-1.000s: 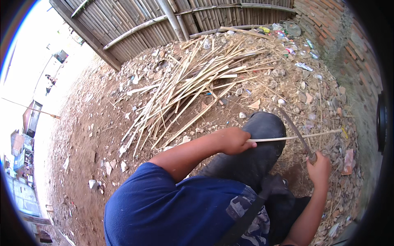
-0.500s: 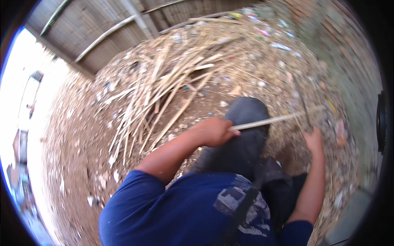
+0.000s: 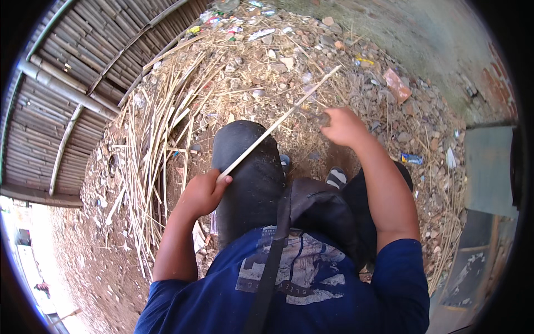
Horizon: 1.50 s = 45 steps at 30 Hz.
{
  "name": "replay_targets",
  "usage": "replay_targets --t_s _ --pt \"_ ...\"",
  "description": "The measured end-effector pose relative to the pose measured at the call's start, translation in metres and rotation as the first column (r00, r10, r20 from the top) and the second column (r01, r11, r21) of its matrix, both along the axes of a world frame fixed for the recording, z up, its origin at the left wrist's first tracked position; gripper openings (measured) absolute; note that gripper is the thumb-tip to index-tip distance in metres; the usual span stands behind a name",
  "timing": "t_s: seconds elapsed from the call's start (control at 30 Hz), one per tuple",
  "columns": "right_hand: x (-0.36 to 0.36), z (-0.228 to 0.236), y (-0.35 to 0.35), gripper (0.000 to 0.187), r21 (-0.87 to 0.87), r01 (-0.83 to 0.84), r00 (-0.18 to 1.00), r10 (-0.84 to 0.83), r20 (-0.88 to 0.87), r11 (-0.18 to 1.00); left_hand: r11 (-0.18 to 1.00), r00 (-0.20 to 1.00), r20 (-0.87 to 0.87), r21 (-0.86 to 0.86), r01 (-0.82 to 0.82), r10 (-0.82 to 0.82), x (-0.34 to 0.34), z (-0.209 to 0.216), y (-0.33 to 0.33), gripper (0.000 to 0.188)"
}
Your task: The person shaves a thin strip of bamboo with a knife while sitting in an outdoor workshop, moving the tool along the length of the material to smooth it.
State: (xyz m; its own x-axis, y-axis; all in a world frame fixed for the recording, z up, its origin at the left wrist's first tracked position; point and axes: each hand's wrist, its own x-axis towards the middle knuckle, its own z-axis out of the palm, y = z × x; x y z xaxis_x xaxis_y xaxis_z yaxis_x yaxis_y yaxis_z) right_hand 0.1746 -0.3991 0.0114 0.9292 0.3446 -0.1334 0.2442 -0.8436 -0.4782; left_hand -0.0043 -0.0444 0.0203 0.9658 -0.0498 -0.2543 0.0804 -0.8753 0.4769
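Note:
My left hand (image 3: 204, 193) is closed around the near end of a pale, thin bamboo strip (image 3: 266, 134). The strip slants up and to the right, across my bent left knee (image 3: 245, 147), with its far end raised over the littered ground. In my closed right hand (image 3: 343, 127) is the handle of a knife (image 3: 323, 119). Its dark blade points left toward the strip's upper half and is hard to make out against the ground; whether it touches the strip I cannot tell.
Many split bamboo strips (image 3: 150, 139) lie heaped on the ground to my left. A bamboo-slat wall (image 3: 83, 72) stands beyond them. Stones, shavings and litter surround a broken brick piece (image 3: 396, 86). A weathered wall (image 3: 428, 50) rises at the right. A dark bag (image 3: 320, 209) hangs at my front.
The view has turned to the right. My right hand has come closer to the strip, and the knife now points left instead of away from me. My left hand still grips the strip, now tilted more steeply.

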Motion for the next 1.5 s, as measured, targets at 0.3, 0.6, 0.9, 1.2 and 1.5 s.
replay_targets --t_s 0.3,0.6,0.9,1.2,1.5 --pt "0.029 -0.023 -0.041 0.032 -0.023 0.159 0.987 -0.159 -0.025 0.987 0.997 1.0 0.016 0.079 0.005 -0.007 0.001 0.013 -0.007 0.044" --pt "0.046 -0.047 -0.073 0.032 0.045 0.274 0.961 -0.275 0.027 0.961 0.988 1.0 0.007 0.153 -0.002 0.001 0.004 0.013 -0.011 0.042" --pt "0.0 -0.006 -0.004 0.031 -0.04 0.046 0.993 -0.041 0.106 0.998 0.992 0.997 0.044 0.105 -0.068 0.063 -0.007 0.009 -0.018 0.041" --pt "0.061 -0.073 -0.091 0.029 0.591 0.603 0.775 -0.571 -0.271 0.536 0.97 0.976 0.054 0.114 -0.216 0.211 -0.031 0.014 0.034 0.038" --pt "0.051 -0.038 -0.073 0.024 0.695 0.59 0.768 -0.553 -0.324 0.412 0.533 0.763 0.376 0.554 -0.64 0.526 -0.024 -0.035 0.199 0.063"
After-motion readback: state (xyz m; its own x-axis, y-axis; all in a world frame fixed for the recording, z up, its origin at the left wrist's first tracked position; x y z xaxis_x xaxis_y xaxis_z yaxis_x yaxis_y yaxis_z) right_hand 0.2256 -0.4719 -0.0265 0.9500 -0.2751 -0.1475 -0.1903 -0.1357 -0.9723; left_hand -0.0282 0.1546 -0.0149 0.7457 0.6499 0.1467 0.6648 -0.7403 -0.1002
